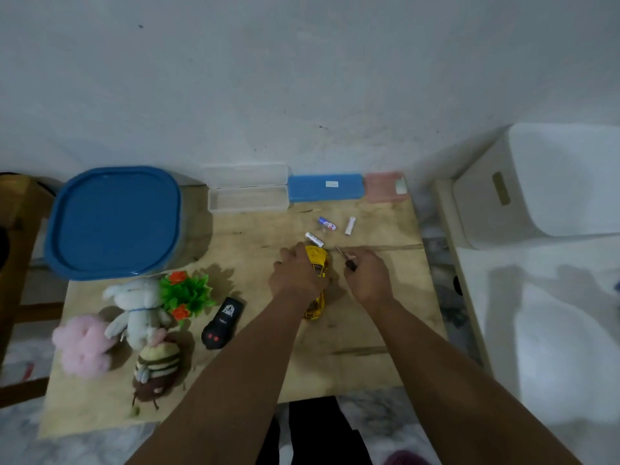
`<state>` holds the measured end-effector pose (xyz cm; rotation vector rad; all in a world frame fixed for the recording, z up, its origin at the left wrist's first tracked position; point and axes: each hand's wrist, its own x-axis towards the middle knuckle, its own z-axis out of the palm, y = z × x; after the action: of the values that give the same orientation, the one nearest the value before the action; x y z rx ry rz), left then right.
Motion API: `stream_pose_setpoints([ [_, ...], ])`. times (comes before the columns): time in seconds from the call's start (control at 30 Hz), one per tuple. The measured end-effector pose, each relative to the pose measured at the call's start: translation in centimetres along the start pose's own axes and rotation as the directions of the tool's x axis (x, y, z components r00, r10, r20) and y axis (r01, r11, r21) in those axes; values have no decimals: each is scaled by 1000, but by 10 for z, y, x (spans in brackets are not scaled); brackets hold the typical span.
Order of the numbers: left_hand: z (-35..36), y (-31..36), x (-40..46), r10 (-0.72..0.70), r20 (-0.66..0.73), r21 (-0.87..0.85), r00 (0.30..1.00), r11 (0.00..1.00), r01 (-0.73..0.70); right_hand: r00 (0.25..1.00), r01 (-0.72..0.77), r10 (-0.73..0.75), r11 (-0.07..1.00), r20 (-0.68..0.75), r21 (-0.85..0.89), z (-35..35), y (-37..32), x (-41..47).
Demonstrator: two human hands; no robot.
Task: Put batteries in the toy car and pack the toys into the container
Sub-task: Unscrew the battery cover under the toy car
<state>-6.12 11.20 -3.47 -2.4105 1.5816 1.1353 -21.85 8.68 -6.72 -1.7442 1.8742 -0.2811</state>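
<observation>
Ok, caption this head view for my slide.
Left hand holds the yellow toy car; right hand grips a screwdriver.

My left hand (295,275) covered most of the yellow toy car (317,263); at twelve o'clock, the battery (314,239) label was too blurred to read.

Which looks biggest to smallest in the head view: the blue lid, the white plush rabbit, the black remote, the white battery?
1. blue lid
2. white plush rabbit
3. black remote
4. white battery
The battery lies farther from the camera, yet is plainly smallest.
</observation>
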Motion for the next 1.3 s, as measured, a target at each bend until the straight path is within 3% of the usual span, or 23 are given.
stream_pose_setpoints([
  [0.4,-23,-25,-11,3,-48,-113,999,994,-8,999,-48,51,978,9,-203,-2,-6,-14],
  [0.53,-44,-38,-27,63,-44,-285,997,956,-73,999,-50,46,982,-23,-183,-13,-9,-30],
  [0.63,-67,-53,-47,122,49,-658,991,751,-59,989,41,-52,996,-137,-82,-29,-11,-47],
  [0.73,-93,-76,-76,149,183,-922,972,369,117,963,120,-105,992,-250,48,-50,-23,-67],
  [0.83,-116,-100,-106,203,280,-959,938,99,265,941,226,-162,954,-296,198,-70,-55,-86],
  [0.97,-135,-119,-134,294,263,-953,919,-66,294,915,382,-297,854,-272,354,-88,-119,-117],
  [1.03,-143,-121,-145,324,260,-955,910,-54,292,905,425,-381,829,-188,363,-92,-151,-133],
  [1.17,-159,-117,-171,384,185,-983,905,62,175,864,493,-496,806,-79,329,-96,-198,-153],
  [1.3,-175,-112,-182,380,-23,-998,925,53,-46,852,514,-520,816,-54,265,-102,-223,-154],
])
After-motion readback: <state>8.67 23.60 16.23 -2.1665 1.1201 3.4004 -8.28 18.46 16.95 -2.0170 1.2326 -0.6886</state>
